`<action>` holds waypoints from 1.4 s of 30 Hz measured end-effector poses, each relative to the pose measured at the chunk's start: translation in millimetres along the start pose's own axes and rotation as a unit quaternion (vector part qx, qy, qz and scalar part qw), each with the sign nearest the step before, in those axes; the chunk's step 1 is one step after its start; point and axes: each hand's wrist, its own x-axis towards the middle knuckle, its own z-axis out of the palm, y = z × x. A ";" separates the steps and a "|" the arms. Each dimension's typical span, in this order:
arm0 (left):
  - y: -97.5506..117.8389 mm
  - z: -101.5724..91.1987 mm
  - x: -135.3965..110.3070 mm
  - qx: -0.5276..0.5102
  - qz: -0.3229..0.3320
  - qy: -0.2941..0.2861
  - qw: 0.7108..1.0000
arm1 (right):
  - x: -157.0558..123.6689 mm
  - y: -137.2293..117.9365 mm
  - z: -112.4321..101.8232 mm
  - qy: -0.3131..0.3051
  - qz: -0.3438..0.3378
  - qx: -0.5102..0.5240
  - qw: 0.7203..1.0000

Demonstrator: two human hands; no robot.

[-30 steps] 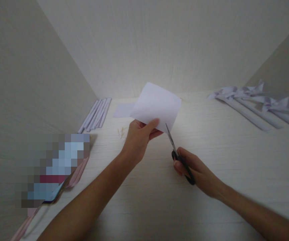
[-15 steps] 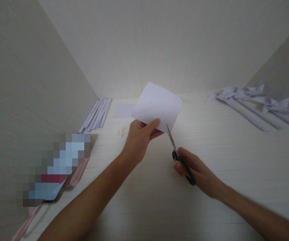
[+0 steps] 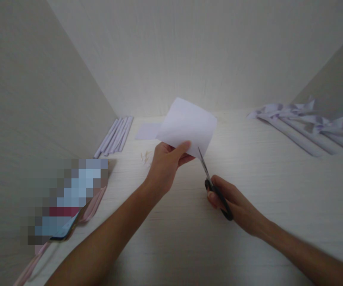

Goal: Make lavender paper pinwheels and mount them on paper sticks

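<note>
A white sheet of paper (image 3: 187, 123) is held up above the table by my left hand (image 3: 167, 165), thumb on top and fingers underneath its near edge. My right hand (image 3: 226, 200) is wrapped around the black handles of a pair of scissors (image 3: 206, 171). The blades point up and away, and their tips lie over the sheet's near right corner. Whether they are cutting into the paper I cannot tell. Behind the sheet, partly hidden by it, another piece of paper (image 3: 147, 131) lies flat on the table.
Several rolled paper sticks (image 3: 114, 136) lie at the back left. Small thin pale pieces (image 3: 145, 157) are scattered near my left hand. Paper pinwheels on sticks (image 3: 296, 115) lie at the back right. A blurred-out device (image 3: 73, 198) leans at the left on a pink stand (image 3: 92, 206). Walls (image 3: 189, 55) enclose the table.
Almost nothing differs. Both hands, the sheet and the scissors hold the same position, with only a very slight shift of the whole view.
</note>
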 end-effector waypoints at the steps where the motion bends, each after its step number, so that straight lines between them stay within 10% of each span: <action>1: -0.1 -0.1 0.1 0.000 0.000 0.002 1.000 | 0.4 0.0 -0.1 -0.001 0.002 0.000 1.000; 42: -1.2 -1.3 -0.8 0.007 0.016 -0.007 1.000 | -0.6 0.8 -0.2 0.018 -0.010 -0.023 1.000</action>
